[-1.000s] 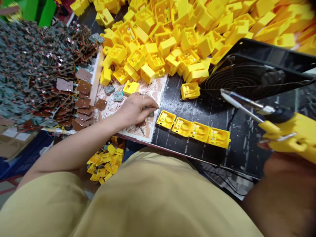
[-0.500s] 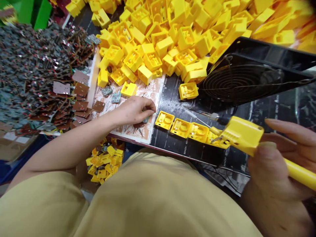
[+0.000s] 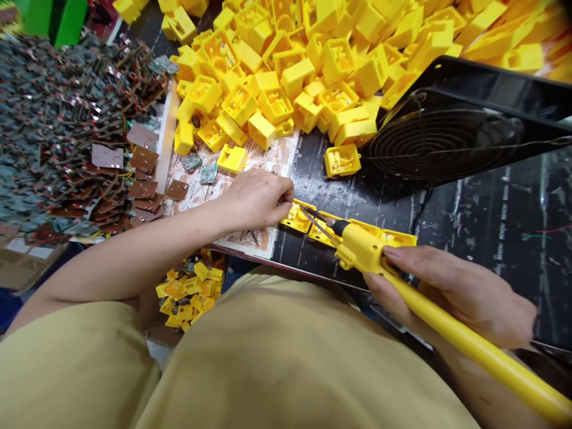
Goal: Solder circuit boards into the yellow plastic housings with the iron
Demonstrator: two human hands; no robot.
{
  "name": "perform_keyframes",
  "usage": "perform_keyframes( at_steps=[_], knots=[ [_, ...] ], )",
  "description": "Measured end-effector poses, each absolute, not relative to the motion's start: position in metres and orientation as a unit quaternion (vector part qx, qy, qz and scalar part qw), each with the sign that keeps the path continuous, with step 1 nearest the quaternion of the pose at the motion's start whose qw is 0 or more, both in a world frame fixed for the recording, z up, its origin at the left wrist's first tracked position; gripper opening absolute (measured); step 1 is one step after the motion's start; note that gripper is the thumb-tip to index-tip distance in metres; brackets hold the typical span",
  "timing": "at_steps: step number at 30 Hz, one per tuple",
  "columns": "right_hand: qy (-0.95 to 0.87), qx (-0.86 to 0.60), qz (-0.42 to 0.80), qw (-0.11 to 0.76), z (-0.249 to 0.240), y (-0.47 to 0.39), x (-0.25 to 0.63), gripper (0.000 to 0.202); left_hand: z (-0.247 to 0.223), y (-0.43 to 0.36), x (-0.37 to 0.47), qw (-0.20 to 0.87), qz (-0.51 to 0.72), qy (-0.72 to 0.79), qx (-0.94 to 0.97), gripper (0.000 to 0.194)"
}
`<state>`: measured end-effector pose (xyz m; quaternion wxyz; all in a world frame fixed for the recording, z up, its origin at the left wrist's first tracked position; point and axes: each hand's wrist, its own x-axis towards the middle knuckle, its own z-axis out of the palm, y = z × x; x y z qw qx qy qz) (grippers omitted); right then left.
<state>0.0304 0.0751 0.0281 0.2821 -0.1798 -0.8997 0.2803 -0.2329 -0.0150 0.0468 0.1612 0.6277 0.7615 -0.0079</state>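
Note:
My right hand (image 3: pixel 469 292) is wrapped round a yellow soldering iron (image 3: pixel 363 245) with a thick yellow handle. Its dark tip and a thin metal tube beside it reach left to the first yellow plastic housing (image 3: pixel 295 221) in a row of several. At that housing's left edge, my left hand (image 3: pixel 263 196) is closed in a pinch. What its fingers hold, if anything, is hidden behind the knuckles. Part of the row, including the second housing (image 3: pixel 322 231), lies under the iron. Small circuit boards (image 3: pixel 208 174) rest on the patterned sheet beyond my left wrist.
Yellow housings (image 3: pixel 272 104) are heaped at the back. A black fan (image 3: pixel 440 140) stands at the right. Left, circuit boards (image 3: pixel 75 119) pile up behind a white edge (image 3: pixel 168 122). Below the table edge are more yellow parts (image 3: pixel 194 292).
The soldering iron has swung left and down, bringing its tip to the first housing. My left hand has shifted slightly right to that housing. Right-hand fingers have closed further round the handle.

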Motion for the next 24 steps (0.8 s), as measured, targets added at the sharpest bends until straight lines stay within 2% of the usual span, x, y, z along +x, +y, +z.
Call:
perform_keyframes(
  at_steps=[3,8,12,14,17,20,24],
  knots=[
    [-0.921,-0.12,0.254,0.27,0.027,0.076,0.029,0.004,0.049,-0.012,-0.23,0.136,-0.041,0.755,0.64,0.022],
    [-0.935,-0.084,0.221,0.263,0.037,0.072,0.02,0.003,0.05,-0.008,-0.229,0.079,-0.064,0.718,0.689,0.019],
    [-0.931,0.0,0.186,0.313,0.043,0.075,0.011,0.021,0.052,-0.005,-0.227,0.078,-0.072,0.707,0.699,0.016],
    [-0.933,0.019,0.177,0.314,0.047,0.076,0.011,0.022,0.053,-0.004,-0.226,0.081,-0.06,0.708,0.699,0.015],
    [-0.945,-0.044,0.184,0.267,0.052,0.079,0.02,0.009,0.054,-0.004,-0.226,0.091,-0.029,0.709,0.699,0.014],
    [-0.945,-0.108,0.187,0.248,0.052,0.08,0.029,0.017,0.053,-0.004,-0.228,0.095,-0.03,0.704,0.703,0.015],
    [-0.935,-0.119,0.21,0.26,0.046,0.081,0.031,0.022,0.051,-0.005,-0.228,0.066,-0.029,0.692,0.719,0.014]
  ],
)
